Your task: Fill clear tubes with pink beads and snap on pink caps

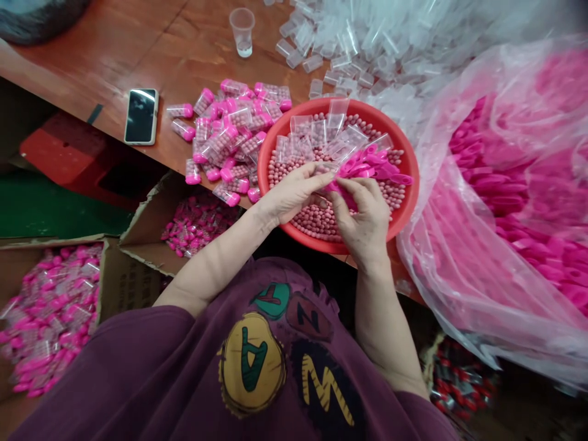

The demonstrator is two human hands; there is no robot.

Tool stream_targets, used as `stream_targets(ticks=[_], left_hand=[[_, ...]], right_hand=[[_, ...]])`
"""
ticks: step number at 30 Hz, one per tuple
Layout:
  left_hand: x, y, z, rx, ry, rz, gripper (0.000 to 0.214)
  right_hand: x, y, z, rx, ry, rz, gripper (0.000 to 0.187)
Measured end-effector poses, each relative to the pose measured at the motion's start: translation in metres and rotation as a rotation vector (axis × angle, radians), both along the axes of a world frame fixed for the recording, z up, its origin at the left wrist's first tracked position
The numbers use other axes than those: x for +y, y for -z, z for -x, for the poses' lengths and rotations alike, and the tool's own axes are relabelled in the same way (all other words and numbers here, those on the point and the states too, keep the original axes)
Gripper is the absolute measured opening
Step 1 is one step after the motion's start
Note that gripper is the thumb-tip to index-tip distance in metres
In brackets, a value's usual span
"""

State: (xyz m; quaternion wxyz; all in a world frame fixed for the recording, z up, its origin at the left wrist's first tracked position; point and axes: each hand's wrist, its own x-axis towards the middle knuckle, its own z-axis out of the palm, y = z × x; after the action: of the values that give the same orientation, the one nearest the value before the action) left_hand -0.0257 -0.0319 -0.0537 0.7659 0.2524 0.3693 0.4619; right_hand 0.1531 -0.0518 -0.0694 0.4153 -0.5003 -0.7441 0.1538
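Over a red basin (pixel 265 144), my two hands meet at the fingertips. My left hand (pixel 296 191) is closed, its fingers round what looks like a clear plastic tube, mostly hidden. Thumb and fingers of my right hand (pixel 364 217) pinch a pink cap (pixel 334 185) against the left fingertips. Just behind them, several loose pink caps (pixel 370 162) lie in a heap in the basin. Small pink balls (pixel 316 222) fill its bottom, and empty clear tubes (pixel 301 146) rest on the balls towards the far side.
Left of the basin lie pink-capped tubes filled with balls (pixel 239 131), then a phone (pixel 141 116). A plastic cup (pixel 242 32) stands behind. Clear tubes (pixel 340 37) are heaped at the back, a bag of pink caps (pixel 496 202) at right. Cardboard boxes (pixel 131 285) sit lower left.
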Motion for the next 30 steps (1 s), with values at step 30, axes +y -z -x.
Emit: stream_targets(ticks=[30], left_hand=[[-0.003,0.008,-0.003,0.062,0.110,-0.073,0.007]], right_hand=[[0.002,-0.015,0.000,0.065,0.173,-0.126,0.020]])
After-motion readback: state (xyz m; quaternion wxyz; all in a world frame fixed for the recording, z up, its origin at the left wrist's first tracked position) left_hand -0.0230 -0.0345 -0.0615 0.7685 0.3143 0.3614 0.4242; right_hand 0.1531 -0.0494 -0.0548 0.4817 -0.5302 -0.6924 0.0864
